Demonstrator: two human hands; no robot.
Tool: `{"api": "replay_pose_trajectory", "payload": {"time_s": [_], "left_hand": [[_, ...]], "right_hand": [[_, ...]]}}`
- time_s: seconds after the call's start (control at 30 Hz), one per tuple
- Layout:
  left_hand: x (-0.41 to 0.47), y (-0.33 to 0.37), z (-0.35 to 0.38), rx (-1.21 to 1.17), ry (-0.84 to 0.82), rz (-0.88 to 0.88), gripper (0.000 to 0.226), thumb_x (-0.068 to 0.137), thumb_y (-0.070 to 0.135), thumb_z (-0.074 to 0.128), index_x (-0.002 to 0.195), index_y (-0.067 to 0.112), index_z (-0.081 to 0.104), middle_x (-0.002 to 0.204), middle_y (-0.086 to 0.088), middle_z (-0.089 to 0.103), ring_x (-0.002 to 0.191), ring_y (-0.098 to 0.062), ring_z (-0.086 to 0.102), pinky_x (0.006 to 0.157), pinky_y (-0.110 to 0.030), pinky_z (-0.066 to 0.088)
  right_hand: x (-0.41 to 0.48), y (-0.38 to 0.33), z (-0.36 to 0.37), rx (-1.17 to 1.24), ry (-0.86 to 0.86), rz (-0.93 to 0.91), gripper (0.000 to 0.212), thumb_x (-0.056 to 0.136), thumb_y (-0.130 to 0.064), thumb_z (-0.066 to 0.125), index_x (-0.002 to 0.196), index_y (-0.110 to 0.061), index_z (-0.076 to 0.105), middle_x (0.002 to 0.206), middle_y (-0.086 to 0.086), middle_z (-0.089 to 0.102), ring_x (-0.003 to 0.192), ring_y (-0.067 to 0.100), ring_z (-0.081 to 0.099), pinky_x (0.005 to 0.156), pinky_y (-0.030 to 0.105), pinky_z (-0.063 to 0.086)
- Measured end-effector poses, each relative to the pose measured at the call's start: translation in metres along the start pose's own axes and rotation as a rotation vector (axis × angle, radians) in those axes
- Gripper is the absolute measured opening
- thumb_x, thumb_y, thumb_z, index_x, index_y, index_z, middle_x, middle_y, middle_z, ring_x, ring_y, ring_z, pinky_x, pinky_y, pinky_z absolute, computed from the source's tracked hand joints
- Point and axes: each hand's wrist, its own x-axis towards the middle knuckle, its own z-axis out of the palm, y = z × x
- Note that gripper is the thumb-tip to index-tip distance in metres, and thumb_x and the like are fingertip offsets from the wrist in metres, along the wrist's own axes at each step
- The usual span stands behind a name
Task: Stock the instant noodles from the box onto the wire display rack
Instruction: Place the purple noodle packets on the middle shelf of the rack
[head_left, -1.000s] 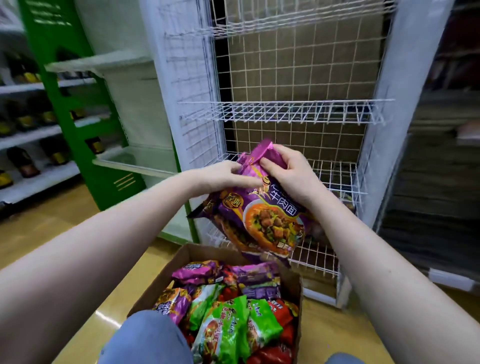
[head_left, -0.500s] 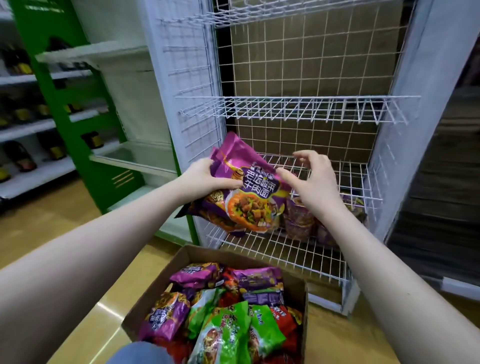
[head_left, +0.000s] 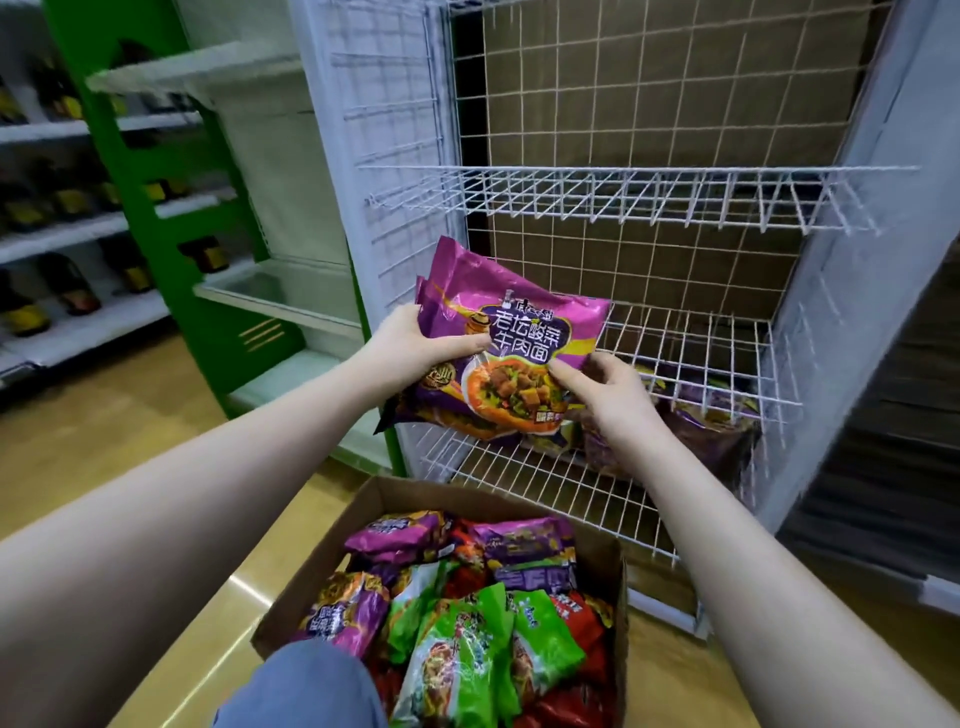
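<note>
Left hand (head_left: 415, 347): grips the left edge of a small stack of purple noodle packets (head_left: 524, 338), thumb across the front and fingers behind; I cannot tell how many packets are in it
Right hand (head_left: 610, 392): thumb and forefinger pinch the lower right edge of the front packet
Where the stack is: in the air just in front of the lower shelf (head_left: 519, 493) of the wire rack, printed face toward us, not resting on the wire
Just changed: half a second ago the right hand was off the stack, reaching past it toward the shelf; now it has closed on the front packet again, and the stack sits higher and flatter to us than a second ago
What that means: it looks as if the front packet is about to be peeled off the stack and set down alone, so this placing is started but not done
Already stocked: stocked packets (head_left: 717, 431) lie at the far right of the lower shelf
Middle shelf (head_left: 623, 200): nothing on it that I can see
Box (head_left: 621, 561): near, on the floor below the rack, holding many purple, green and red packets, so most of the job seems left
Far left: green shelving unit (head_left: 156, 156) with dark bottles
</note>
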Motion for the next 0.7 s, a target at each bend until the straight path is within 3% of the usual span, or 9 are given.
{"api": "replay_pose_trajectory", "payload": {"time_s": [0.1, 0.23, 0.33, 0.43, 0.53, 0.6, 0.7], "left_hand": [[0.019, -0.010, -0.006, 0.009, -0.039, -0.016, 0.030, 0.075, 0.030, 0.077, 0.101, 0.022, 0.065, 0.092, 0.005, 0.073, 0.082, -0.011, 0.071, 0.079, -0.028, 0.055], [0.053, -0.026, -0.012, 0.053, -0.089, -0.042, 0.042, 0.070, 0.035, 0.081, 0.106, 0.017, 0.068, 0.098, 0.000, 0.074, 0.089, -0.017, 0.071, 0.088, -0.036, 0.054], [0.080, -0.036, -0.017, 0.037, -0.109, -0.040, 0.028, 0.072, 0.035, 0.079, 0.093, 0.019, 0.070, 0.092, 0.003, 0.074, 0.085, -0.013, 0.070, 0.085, -0.032, 0.055], [0.115, -0.049, -0.028, -0.049, -0.047, -0.009, 0.021, 0.078, 0.036, 0.073, 0.087, 0.017, 0.069, 0.085, 0.002, 0.070, 0.076, -0.010, 0.064, 0.078, -0.026, 0.050], [0.152, -0.058, -0.042, -0.214, -0.096, -0.044, 0.009, 0.082, 0.027, 0.070, 0.084, 0.018, 0.067, 0.077, 0.000, 0.069, 0.070, -0.012, 0.064, 0.073, -0.026, 0.052], [0.174, -0.061, -0.045, -0.348, -0.157, -0.078, 0.004, 0.086, 0.018, 0.064, 0.083, 0.016, 0.064, 0.066, 0.002, 0.069, 0.059, -0.010, 0.065, 0.061, -0.020, 0.054], [0.201, -0.069, -0.044, -0.417, -0.236, -0.090, 0.017, 0.084, -0.004, 0.060, 0.084, 0.013, 0.061, 0.062, 0.002, 0.068, 0.053, -0.009, 0.064, 0.054, -0.017, 0.053]], "right_hand": [[0.017, 0.005, 0.003, 0.024, -0.053, 0.024, 0.045, 0.079, -0.037, 0.071, 0.117, -0.019, 0.056, 0.114, 0.000, 0.066, 0.104, 0.018, 0.063, 0.087, 0.042, 0.055], [0.042, 0.009, 0.009, 0.086, 0.006, 0.018, 0.039, 0.081, -0.018, 0.071, 0.116, -0.010, 0.056, 0.109, 0.004, 0.067, 0.098, 0.017, 0.065, 0.081, 0.033, 0.056], [0.061, 0.012, 0.014, 0.144, 0.080, 0.013, 0.035, 0.080, -0.012, 0.072, 0.112, -0.012, 0.056, 0.105, 0.004, 0.068, 0.095, 0.015, 0.066, 0.080, 0.031, 0.055], [0.084, 0.011, 0.017, 0.170, 0.156, 0.010, 0.020, 0.081, -0.009, 0.070, 0.098, -0.015, 0.061, 0.102, 0.009, 0.070, 0.092, 0.021, 0.068, 0.082, 0.037, 0.055], [0.105, 0.007, 0.017, 0.239, 0.230, 0.044, 0.011, 0.082, -0.012, 0.069, 0.092, -0.012, 0.064, 0.088, 0.008, 0.072, 0.077, 0.020, 0.070, 0.080, 0.040, 0.057], [0.118, 0.003, 0.016, 0.291, 0.269, 0.075, 0.010, 0.081, -0.012, 0.069, 0.089, -0.009, 0.065, 0.075, 0.005, 0.073, 0.065, 0.017, 0.070, 0.072, 0.036, 0.058], [0.132, -0.001, 0.013, 0.344, 0.295, 0.115, 0.010, 0.081, -0.009, 0.068, 0.089, -0.005, 0.066, 0.062, 0.004, 0.071, 0.053, 0.015, 0.068, 0.054, 0.028, 0.057]]}}
